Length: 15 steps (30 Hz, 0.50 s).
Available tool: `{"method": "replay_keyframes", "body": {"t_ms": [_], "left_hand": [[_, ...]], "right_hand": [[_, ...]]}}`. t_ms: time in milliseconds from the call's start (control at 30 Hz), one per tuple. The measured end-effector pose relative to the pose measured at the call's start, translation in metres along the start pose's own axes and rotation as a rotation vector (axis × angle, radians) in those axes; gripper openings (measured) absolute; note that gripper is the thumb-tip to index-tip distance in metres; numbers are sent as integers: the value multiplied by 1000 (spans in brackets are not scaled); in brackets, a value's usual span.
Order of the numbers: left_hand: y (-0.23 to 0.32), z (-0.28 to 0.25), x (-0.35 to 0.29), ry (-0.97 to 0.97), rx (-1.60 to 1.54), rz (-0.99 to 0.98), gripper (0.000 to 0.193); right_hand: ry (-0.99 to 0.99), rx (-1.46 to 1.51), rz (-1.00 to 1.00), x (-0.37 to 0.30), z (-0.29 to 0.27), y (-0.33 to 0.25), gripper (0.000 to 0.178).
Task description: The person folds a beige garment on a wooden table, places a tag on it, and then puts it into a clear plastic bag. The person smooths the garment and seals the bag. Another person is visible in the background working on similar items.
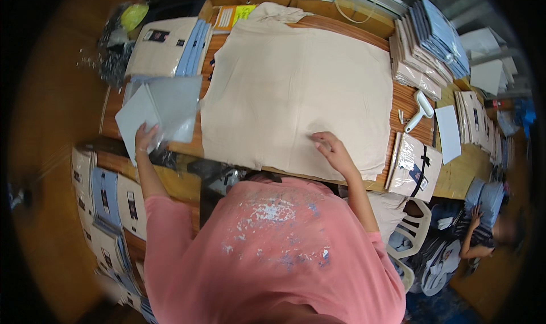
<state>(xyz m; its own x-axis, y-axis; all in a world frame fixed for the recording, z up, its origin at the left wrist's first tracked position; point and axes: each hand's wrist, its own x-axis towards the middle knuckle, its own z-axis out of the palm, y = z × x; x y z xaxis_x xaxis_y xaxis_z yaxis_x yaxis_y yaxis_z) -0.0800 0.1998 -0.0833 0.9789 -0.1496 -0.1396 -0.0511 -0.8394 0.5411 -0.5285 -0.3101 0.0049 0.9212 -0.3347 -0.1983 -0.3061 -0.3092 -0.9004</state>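
A cream garment lies spread flat across the wooden table in front of me. My right hand is over its near part, fingers slightly bent and thumb apart, with nothing in it; I cannot tell whether it touches the cloth. Off to the left, my left hand is closed on the edge of a white card sheet. Clear plastic bags lie beside and partly under that card.
Folded cream and blue garments are stacked at the far left, more at the far right. A white lint roller and a packed garment with black ribbon lie right. Another person works beyond a white chair.
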Motion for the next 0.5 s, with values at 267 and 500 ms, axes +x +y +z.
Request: {"method": "replay_keyframes", "body": {"t_ms": [267,500], "left_hand": [[22,9,-7,-10,133,0,87],[20,-6,16,-360,-95,-26,66]], "right_hand": [[-101,-121,-87,11,19,0,27],[-10,-91,-11,1,25,27,28]]}}
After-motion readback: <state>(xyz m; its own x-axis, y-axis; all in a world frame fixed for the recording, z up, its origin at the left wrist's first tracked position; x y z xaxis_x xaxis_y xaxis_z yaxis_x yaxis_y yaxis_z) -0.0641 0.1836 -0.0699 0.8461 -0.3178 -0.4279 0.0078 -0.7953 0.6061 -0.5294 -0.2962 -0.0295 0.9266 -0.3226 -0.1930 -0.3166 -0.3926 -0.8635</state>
